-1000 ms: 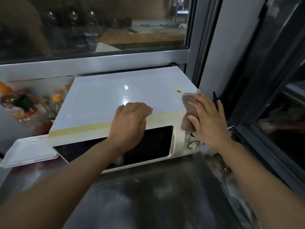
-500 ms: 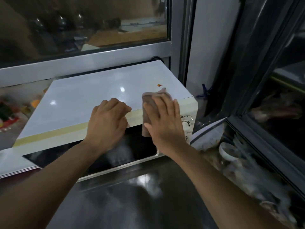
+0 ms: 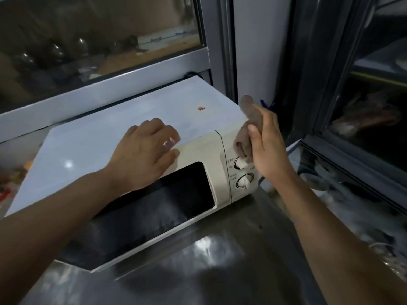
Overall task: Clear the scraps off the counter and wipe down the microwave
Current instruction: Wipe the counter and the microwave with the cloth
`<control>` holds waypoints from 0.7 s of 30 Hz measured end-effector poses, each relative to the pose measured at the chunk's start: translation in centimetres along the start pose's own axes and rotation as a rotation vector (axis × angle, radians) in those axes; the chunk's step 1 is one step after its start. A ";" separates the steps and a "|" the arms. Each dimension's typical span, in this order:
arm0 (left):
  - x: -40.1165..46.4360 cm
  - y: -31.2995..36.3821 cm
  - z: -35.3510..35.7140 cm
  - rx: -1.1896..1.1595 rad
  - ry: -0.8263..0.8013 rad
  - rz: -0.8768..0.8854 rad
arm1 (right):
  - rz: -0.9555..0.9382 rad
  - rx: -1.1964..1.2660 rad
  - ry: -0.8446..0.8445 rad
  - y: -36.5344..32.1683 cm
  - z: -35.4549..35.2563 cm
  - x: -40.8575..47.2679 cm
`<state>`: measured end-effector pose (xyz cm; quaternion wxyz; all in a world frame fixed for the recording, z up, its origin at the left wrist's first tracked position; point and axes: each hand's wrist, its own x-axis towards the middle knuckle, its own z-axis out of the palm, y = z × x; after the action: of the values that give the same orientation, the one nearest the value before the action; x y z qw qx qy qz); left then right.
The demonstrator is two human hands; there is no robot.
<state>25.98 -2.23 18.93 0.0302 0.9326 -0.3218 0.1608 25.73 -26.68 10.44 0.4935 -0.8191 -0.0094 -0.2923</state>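
**Cloth at the microwave's control panel**

A white microwave [image 3: 123,137] stands on a steel worktop [image 3: 198,267] below a window. Print beside its two dials is too small to read; a small orange sticker [image 3: 201,108] sits on its top. The left hand [image 3: 143,155] rests on the microwave's front top edge, fingers loosely curled, holding nothing. The right hand [image 3: 267,144] grips a brown cloth [image 3: 247,128] against the microwave's right front corner, covering the upper dial's edge.
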 end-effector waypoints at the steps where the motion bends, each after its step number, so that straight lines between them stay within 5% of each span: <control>1: 0.1 -0.3 0.2 -0.011 -0.003 0.032 | 0.068 0.028 0.017 0.1 0.1 -0.2; 5: -0.3 -1.0 1.0 -0.042 0.022 0.051 | 0.217 0.064 0.141 -0.6 1.6 -1.7; 11: -0.4 -1.2 1.6 -0.047 0.057 0.056 | 0.172 -0.155 0.380 -3.6 4.1 -5.8; 21: -0.4 -1.3 1.6 -0.074 0.059 0.044 | 0.034 -0.114 0.296 -5.8 5.5 -8.5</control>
<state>26.90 -1.24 17.38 0.0705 0.9183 -0.3471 0.1767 19.48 -16.87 9.09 0.4473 -0.7937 0.0940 -0.4014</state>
